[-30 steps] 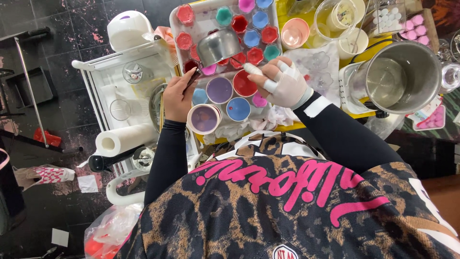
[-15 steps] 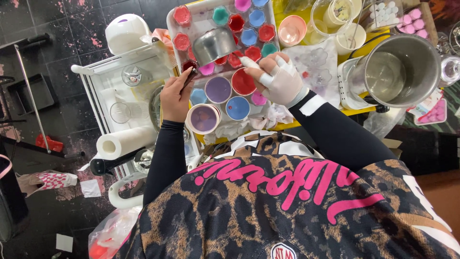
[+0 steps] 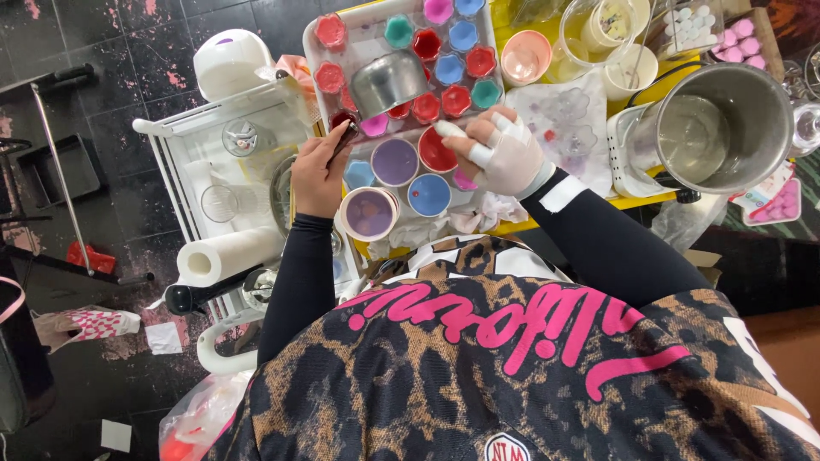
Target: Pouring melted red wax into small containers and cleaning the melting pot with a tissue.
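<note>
My left hand (image 3: 318,175) is closed around a thin dark stick (image 3: 343,137). The stick's tip sits at a dark red cup on the near corner of a white tray (image 3: 311,53). That tray holds several small red, teal, blue and pink cups and a metal bowl (image 3: 389,81). White glove or tape wraps my right hand (image 3: 506,155). Its fingers are spread and rest over a red-filled cup (image 3: 434,154). Between my hands stand a purple-filled cup (image 3: 395,160), a blue one (image 3: 429,195) and a white cup of purple (image 3: 367,213).
A big steel pot (image 3: 717,128) stands at the right on the yellow table. A peach bowl (image 3: 525,55) and clear jars (image 3: 598,26) sit behind. At the left, a white cart (image 3: 171,137) carries glassware, with a paper towel roll (image 3: 226,254) beside it.
Both hands keep nearly the same places over the cups. The view has shifted slightly, and my right hand's fingers have drawn a little closer together.
</note>
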